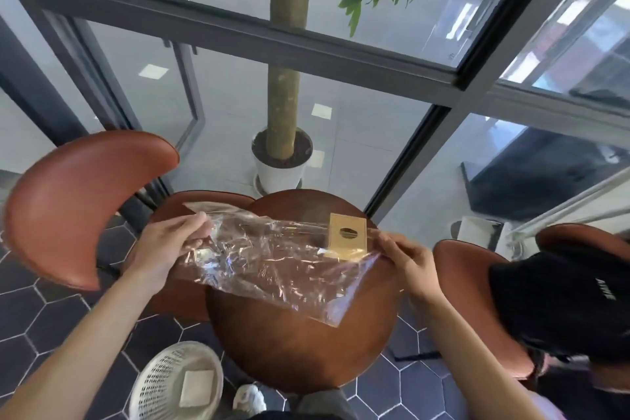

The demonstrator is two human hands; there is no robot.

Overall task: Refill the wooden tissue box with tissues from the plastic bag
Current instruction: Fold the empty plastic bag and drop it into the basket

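Observation:
A clear plastic bag (272,262) is stretched out above the round wooden table (300,344). My left hand (170,239) pinches the bag's left end. My right hand (405,262) pinches its right end. The bag looks flat, and I see no tissues inside it. A small wooden tissue box (347,239) with an oval slot on top stands at the table's far side, partly behind the bag and close to my right hand.
A brown chair (78,201) stands at the left, another (477,300) at the right with a black garment (562,300) on it. A white mesh bin (177,382) holding a folded white piece sits on the floor near left. A potted tree (283,160) stands beyond the table by glass walls.

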